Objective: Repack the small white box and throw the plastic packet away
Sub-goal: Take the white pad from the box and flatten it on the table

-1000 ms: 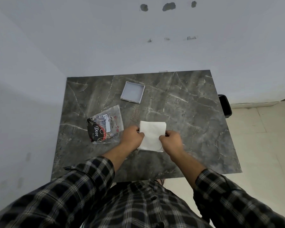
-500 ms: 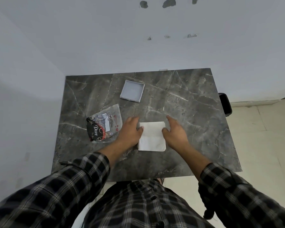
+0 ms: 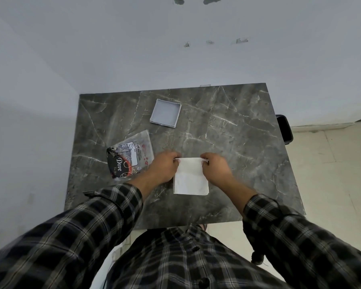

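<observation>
A flat white paper-like sheet lies on the dark marble table in front of me. My left hand pinches its far left corner and my right hand pinches its far right corner. What lies under the sheet is hidden. An open, empty white box tray rests farther back on the table. A clear plastic packet with black and red print lies to the left, just beside my left hand.
A black bin stands on the floor at the table's right edge. White walls close in behind and to the left. Pale floor tiles stretch to the right.
Both hands let go of the sheet's sides, spread flat beside it, then moved to its far corners and pinched them. The sheet has stayed in place.
</observation>
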